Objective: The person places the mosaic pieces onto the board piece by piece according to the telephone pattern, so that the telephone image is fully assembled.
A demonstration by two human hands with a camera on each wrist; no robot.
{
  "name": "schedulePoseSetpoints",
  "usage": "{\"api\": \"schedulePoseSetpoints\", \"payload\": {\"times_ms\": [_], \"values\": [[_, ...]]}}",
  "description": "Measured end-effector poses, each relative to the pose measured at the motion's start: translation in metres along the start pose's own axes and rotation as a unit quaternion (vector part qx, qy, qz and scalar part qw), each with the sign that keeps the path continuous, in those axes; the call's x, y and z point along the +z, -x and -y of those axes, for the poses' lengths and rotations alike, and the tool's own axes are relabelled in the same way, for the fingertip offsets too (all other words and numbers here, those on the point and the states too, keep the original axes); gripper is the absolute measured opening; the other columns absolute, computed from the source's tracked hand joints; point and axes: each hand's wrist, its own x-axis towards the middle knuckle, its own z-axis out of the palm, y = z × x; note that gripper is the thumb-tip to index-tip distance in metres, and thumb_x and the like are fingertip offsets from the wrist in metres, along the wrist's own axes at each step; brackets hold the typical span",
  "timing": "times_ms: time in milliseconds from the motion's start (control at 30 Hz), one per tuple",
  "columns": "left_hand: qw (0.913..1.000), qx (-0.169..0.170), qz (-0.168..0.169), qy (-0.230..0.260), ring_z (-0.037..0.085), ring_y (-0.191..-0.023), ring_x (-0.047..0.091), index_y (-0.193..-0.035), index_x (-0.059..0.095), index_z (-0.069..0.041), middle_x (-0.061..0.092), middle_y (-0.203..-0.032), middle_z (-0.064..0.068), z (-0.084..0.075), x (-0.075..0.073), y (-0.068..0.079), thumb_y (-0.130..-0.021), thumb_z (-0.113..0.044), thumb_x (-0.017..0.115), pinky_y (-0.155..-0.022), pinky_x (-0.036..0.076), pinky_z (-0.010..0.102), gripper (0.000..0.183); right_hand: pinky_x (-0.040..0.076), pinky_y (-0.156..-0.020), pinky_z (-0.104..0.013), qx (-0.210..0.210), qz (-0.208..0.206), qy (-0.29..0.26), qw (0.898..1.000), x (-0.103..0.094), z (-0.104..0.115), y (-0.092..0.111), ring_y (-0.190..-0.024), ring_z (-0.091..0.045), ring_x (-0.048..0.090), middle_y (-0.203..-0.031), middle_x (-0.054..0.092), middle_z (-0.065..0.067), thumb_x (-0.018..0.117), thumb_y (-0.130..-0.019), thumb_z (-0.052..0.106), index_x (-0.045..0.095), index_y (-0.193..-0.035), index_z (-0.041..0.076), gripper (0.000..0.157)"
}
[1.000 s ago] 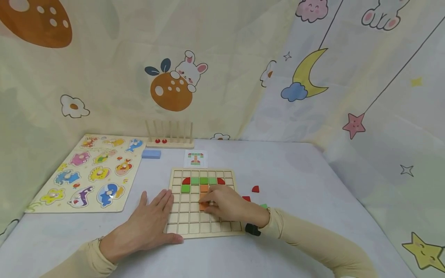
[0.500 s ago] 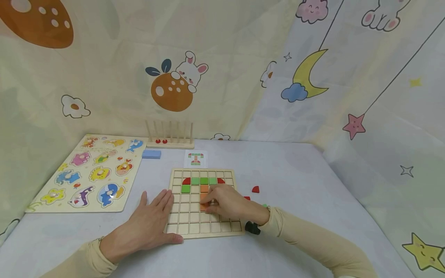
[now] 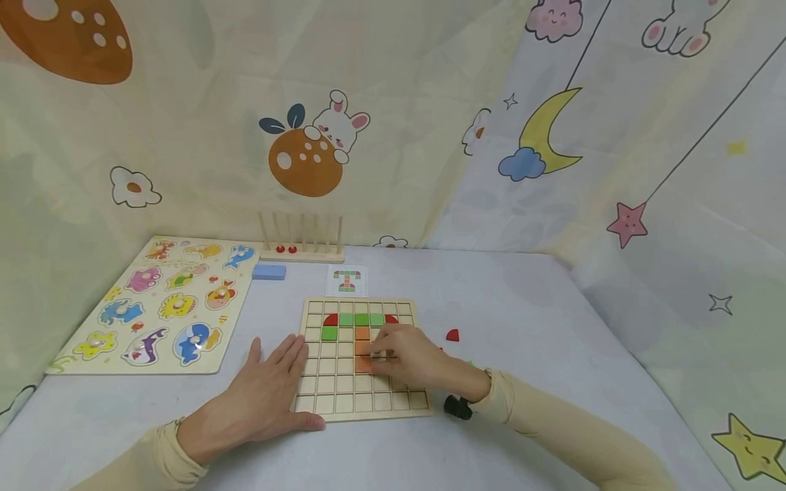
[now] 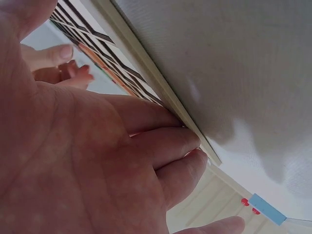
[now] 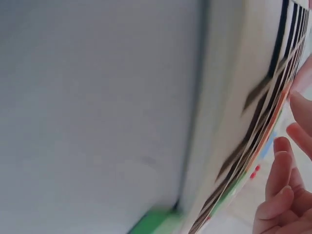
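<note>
A wooden grid board lies on the table with coloured tiles set in its cells. Its upper part holds a row of green tiles between two red quarter-round tiles, and one green square below. A column of orange tiles runs down the middle. My left hand rests against the board's left edge, fingers straight and thumb at the near corner. My right hand is over the board's right half, fingertips beside the lower orange tiles. In the right wrist view its thumb and fingers are apart, pinching nothing.
Right of the board lie a red quarter-round tile and other pieces partly hidden by my right arm. Behind it are a pattern card, a blue block and a peg rack. An animal puzzle board stands left.
My right hand has drawn slightly right, its fingertips coming off the orange tiles, so more of them shows. The left hand has stayed at the board's edge.
</note>
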Motion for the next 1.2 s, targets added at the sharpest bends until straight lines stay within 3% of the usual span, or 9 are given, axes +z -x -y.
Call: {"api": "schedulePoseSetpoints", "payload": {"times_ms": [167, 433, 567, 867, 1200], "values": [[1.0, -0.001, 0.004, 0.0, 0.043, -0.153, 0.032, -0.152, 0.038, 0.01, 0.035, -0.163, 0.027, 0.0, 0.0, 0.0, -0.077, -0.081, 0.065, -0.112, 0.017, 0.081, 0.121, 0.049, -0.061, -0.018, 0.037, -0.046, -0.023, 0.998, -0.017, -0.021, 0.023, -0.076, -0.006, 0.057, -0.098, 0.07, -0.003, 0.077, -0.092, 0.014, 0.077, -0.119, 0.007, 0.028], [1.0, -0.003, 0.01, 0.0, 0.043, -0.153, 0.032, -0.153, 0.039, 0.009, 0.035, -0.163, 0.027, -0.002, -0.003, 0.0, -0.077, -0.081, 0.066, -0.112, 0.017, 0.081, 0.12, 0.047, -0.063, -0.021, 0.142, -0.1, 0.037, 0.984, -0.045, -0.074, 0.066, -0.077, -0.012, 0.059, -0.102, 0.073, -0.008, 0.077, -0.09, 0.01, 0.077, -0.118, 0.005, 0.029], [0.9999, -0.006, 0.015, 0.004, 0.043, -0.154, 0.031, -0.153, 0.038, 0.009, 0.034, -0.164, 0.027, -0.002, -0.004, -0.001, -0.077, -0.08, 0.066, -0.113, 0.016, 0.081, 0.121, 0.045, -0.064, -0.022, 0.171, -0.106, 0.058, 0.978, -0.051, -0.09, 0.079, -0.079, -0.016, 0.058, -0.106, 0.073, -0.012, 0.079, -0.087, 0.008, 0.077, -0.118, 0.004, 0.031], [0.9998, -0.004, 0.016, 0.011, 0.043, -0.154, 0.031, -0.152, 0.039, 0.009, 0.034, -0.163, 0.027, -0.003, -0.001, 0.0, -0.077, -0.079, 0.067, -0.112, 0.016, 0.081, 0.12, 0.049, -0.067, -0.023, 0.116, -0.083, 0.086, 0.986, -0.046, -0.101, 0.08, -0.077, -0.013, 0.06, -0.108, 0.074, -0.012, 0.079, -0.087, 0.005, 0.078, -0.116, 0.004, 0.028], [0.9999, -0.003, 0.013, 0.004, 0.043, -0.154, 0.031, -0.153, 0.038, 0.009, 0.033, -0.164, 0.027, -0.002, -0.002, 0.0, -0.078, -0.08, 0.066, -0.113, 0.016, 0.081, 0.12, 0.047, -0.066, -0.021, 0.133, -0.059, 0.082, 0.986, -0.049, -0.097, 0.07, -0.076, -0.009, 0.056, -0.099, 0.073, -0.007, 0.08, -0.086, 0.003, 0.079, -0.115, 0.005, 0.03]]}}
